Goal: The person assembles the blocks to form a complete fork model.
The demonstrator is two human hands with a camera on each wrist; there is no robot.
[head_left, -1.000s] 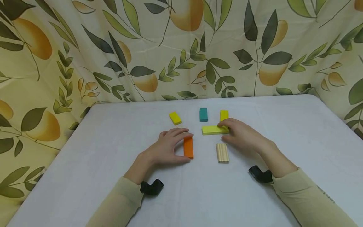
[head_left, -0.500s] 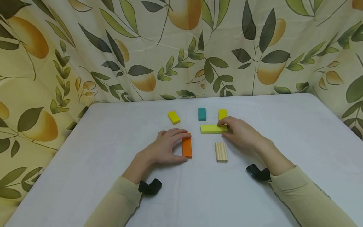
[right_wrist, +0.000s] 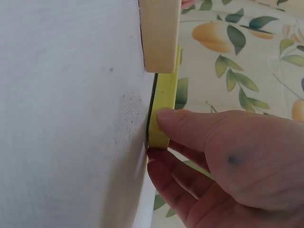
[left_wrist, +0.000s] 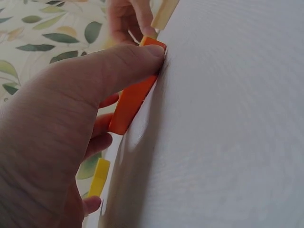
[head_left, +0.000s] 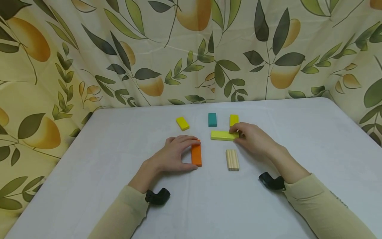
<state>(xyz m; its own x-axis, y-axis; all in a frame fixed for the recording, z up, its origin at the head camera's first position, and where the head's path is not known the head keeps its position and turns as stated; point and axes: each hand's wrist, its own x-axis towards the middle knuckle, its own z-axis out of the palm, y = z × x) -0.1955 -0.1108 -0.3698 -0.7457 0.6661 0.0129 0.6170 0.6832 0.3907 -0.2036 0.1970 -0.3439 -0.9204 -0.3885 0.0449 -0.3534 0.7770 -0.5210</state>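
Observation:
My left hand (head_left: 171, 155) holds an orange block (head_left: 196, 154) by its two ends, with the thumb at the near end and fingertips at the far end. The block lies flat on the white table. Farther back, my right hand (head_left: 258, 139) pinches the right end of a long yellow-green block (head_left: 220, 135), its thumb on the near side as the right wrist view shows. A short yellow block (head_left: 234, 119) stands just behind that hand, partly hidden. Nearer to me lies a pale grooved wooden block (head_left: 232, 160), between the two hands and touched by neither.
At the back lie a teal block (head_left: 212, 119) and, left of it, another short yellow block (head_left: 182, 123) set at an angle. A patterned curtain (head_left: 191, 66) hangs behind the white table (head_left: 209, 205).
My right thumb has come in against the yellow-green block, so the hand now pinches it. The left hand stays on the orange block. The whole head view has shifted slightly.

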